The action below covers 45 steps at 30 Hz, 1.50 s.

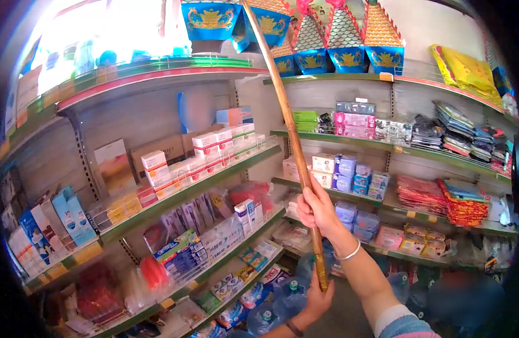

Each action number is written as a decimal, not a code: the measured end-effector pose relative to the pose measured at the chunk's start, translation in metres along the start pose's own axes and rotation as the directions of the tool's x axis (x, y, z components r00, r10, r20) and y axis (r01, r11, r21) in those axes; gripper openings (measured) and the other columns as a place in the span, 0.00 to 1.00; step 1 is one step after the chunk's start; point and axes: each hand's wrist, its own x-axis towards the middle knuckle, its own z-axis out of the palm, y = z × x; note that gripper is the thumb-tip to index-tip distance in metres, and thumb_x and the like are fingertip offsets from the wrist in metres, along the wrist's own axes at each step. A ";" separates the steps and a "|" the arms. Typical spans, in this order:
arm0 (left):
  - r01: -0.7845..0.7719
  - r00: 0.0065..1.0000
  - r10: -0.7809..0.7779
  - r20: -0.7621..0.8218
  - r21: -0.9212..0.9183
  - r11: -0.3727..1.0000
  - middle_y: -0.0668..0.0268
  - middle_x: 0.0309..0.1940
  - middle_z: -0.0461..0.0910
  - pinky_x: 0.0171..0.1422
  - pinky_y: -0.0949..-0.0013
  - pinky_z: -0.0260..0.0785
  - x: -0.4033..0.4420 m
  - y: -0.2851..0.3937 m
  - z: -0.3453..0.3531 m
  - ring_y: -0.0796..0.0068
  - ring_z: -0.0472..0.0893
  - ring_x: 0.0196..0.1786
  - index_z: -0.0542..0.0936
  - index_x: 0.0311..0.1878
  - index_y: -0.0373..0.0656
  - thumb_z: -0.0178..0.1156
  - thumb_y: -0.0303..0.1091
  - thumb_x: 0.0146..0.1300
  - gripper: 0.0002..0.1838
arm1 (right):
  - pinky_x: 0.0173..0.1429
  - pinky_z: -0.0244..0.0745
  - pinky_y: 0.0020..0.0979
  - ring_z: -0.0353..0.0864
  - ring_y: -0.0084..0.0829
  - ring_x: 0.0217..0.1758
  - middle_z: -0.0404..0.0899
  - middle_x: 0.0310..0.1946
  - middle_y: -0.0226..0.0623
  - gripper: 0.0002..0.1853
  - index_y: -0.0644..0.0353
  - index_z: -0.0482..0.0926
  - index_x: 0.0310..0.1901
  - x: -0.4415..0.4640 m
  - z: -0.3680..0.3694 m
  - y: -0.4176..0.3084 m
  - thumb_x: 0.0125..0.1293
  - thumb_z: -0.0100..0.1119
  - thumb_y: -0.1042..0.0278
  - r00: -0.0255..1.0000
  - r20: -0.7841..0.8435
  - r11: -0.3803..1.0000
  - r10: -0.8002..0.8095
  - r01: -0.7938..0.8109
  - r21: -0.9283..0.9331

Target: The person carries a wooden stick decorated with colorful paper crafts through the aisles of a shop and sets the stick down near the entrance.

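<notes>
A long wooden pole point(286, 110) slants up and to the left through the middle of the view, its upper end running out of the top edge. My right hand point(318, 209), with a silver bangle at the wrist, is closed around its lower half. Below, at the pole's bottom end, my left hand point(317, 297) is closed on it, its fingers partly hidden. High up, the pole passes in front of a blue, pagoda-shaped paper decoration point(211, 19). Whether the two touch I cannot tell. More such pagodas point(345, 53) stand on the top right shelf.
Shelves on the left carry white-and-red boxes point(206, 145) and toothpaste boxes point(183, 256). Right-hand shelves hold packaged pads point(344, 172), folded red bags point(420, 194) and a yellow package point(468, 70). Large water bottles point(290, 293) stand on the floor near my left hand.
</notes>
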 end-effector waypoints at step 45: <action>0.229 0.972 -0.231 0.033 0.063 0.971 0.53 0.32 0.77 0.35 0.61 0.72 0.102 -0.083 0.265 0.59 0.81 0.32 0.43 0.65 0.37 0.56 0.37 0.62 0.38 | 0.13 0.54 0.19 0.55 0.17 0.11 0.58 0.15 0.26 0.29 0.42 0.46 0.69 0.064 -0.271 -0.017 0.70 0.41 0.68 0.953 0.274 0.985 0.133 -0.157 0.070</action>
